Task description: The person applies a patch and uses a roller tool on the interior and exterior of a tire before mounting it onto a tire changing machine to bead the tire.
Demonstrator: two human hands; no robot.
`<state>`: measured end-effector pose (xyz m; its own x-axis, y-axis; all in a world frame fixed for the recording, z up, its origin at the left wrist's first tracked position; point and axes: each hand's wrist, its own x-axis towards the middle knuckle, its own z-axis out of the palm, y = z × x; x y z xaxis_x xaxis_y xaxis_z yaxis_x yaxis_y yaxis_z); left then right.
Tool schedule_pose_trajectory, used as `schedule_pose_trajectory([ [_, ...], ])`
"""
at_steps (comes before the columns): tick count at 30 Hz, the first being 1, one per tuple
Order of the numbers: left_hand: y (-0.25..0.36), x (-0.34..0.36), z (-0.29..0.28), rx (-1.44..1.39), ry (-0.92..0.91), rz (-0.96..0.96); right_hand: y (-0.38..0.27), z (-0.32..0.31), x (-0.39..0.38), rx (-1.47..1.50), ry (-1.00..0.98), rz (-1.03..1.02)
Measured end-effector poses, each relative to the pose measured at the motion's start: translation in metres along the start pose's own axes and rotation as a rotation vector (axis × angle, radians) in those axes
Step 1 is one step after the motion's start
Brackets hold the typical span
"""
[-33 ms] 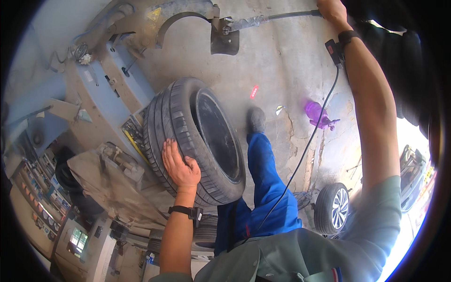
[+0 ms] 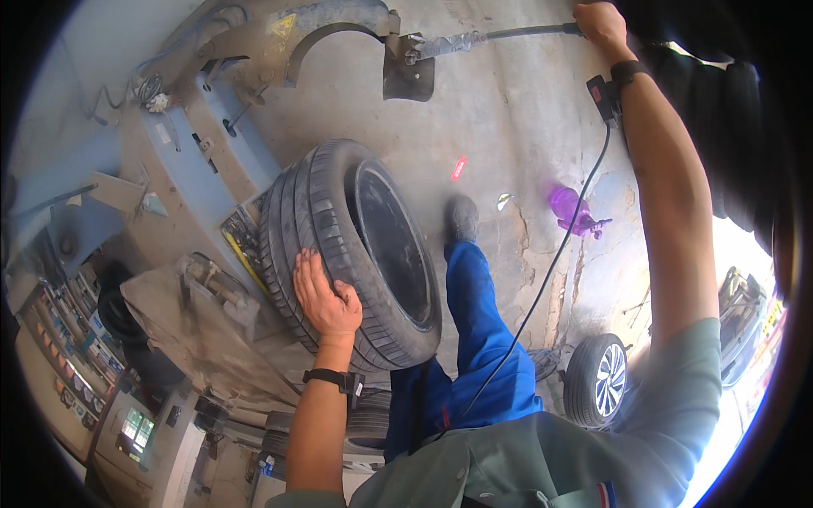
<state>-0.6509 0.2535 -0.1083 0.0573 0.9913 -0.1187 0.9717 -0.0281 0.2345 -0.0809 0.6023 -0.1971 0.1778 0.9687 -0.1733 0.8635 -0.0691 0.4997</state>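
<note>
A tire mounted on a dark wheel stands tilted in front of me, its flat side turned to the right. My left hand lies flat on the tread, fingers stretched out. At the upper right, my right hand is wrapped round the end of a long lever handle. The lever runs left to a curved metal arm with a dark bead breaker blade. The blade hangs apart from the tire, beyond it. My right fingertips are partly hidden.
The blue-grey machine body stands left of the tire. A purple spray bottle and a red label lie on the cracked floor. Another wheel with silver spokes stands at lower right. A cable hangs from my right wrist.
The lever, its arm and the blade sit very slightly farther right in view. Both hands keep their hold and place.
</note>
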Motion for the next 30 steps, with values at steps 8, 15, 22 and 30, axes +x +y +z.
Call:
schedule_pose_trajectory([
  [8,-0.005,-0.008,0.003,-0.012,0.029,-0.03,-0.014,-0.048,-0.072,0.96,-0.064,0.366],
  [15,-0.008,-0.01,0.005,-0.074,0.106,-0.05,-0.036,-0.055,-0.158,1.141,0.083,0.438],
  [22,-0.01,-0.01,0.006,-0.083,0.135,-0.061,-0.109,-0.051,-0.313,1.707,0.056,0.786],
  [30,-0.007,-0.018,0.009,-0.11,0.148,-0.05,-0.16,-0.099,-0.283,2.123,-0.396,0.907],
])
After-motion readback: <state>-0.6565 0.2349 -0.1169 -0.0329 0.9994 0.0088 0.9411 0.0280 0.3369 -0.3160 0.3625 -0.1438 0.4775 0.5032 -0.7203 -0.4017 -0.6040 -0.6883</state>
